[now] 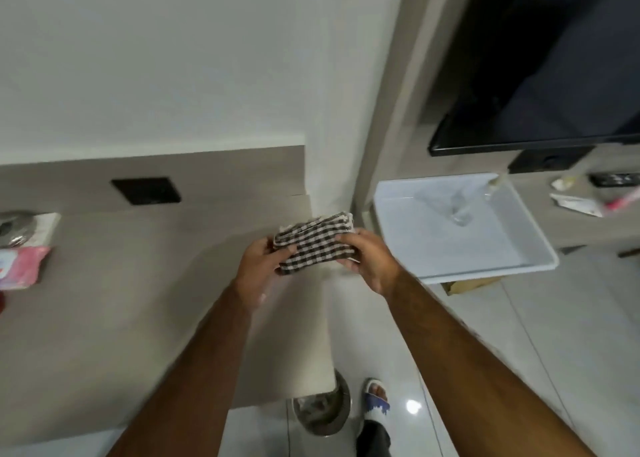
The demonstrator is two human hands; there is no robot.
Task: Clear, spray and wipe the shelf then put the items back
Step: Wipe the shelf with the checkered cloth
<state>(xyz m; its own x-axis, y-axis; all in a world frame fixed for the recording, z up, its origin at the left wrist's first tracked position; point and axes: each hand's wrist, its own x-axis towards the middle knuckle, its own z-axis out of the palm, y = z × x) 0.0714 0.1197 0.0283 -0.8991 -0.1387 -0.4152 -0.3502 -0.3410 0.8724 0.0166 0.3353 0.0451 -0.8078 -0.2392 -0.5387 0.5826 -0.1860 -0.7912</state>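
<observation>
A folded brown-and-white checked cloth (317,242) is held between both hands above the right end of a beige counter (138,300). My left hand (259,266) grips its left edge and my right hand (370,259) grips its right edge. To the right, a white plastic tray (519,266) sticks out from a lower beige shelf (571,228), with a clear bottle (460,207) lying in it. A few small items (581,203) lie on that shelf under a dark screen (554,75).
A pink packet (20,266) and a shiny metal object (15,229) sit at the counter's left end. A black wall socket (145,190) is set behind the counter. Below on the tiled floor are a round bin (322,411) and a sandalled foot (375,401).
</observation>
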